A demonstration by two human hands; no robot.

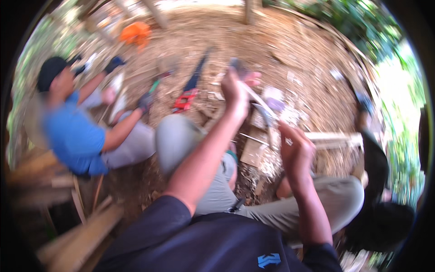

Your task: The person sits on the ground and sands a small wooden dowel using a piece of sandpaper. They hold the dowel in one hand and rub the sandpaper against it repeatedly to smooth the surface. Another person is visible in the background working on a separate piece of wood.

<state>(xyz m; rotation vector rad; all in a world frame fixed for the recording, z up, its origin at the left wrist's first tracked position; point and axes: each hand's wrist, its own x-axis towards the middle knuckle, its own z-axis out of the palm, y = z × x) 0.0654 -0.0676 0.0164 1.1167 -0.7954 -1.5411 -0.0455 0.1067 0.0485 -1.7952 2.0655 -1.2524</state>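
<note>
My left hand is raised in front of my left knee, its fingers closed round one end of a pale thin strip. A dark shape shows at the far side of that hand, too blurred to name. The strip slants down to the right and reaches the fingertips of my right hand. My right hand is closed, with its fingers curled; its grip on the strip is partly hidden. Just beneath the strip is a curved grey-edged piece, whose kind I cannot make out.
Left, a person in blue wears dark gloves and holds a green-handled tool. A saw with a red handle lies ahead. Wood chips and a flat wooden piece lie between my legs. Another person's dark clothing shows right, boards lower left.
</note>
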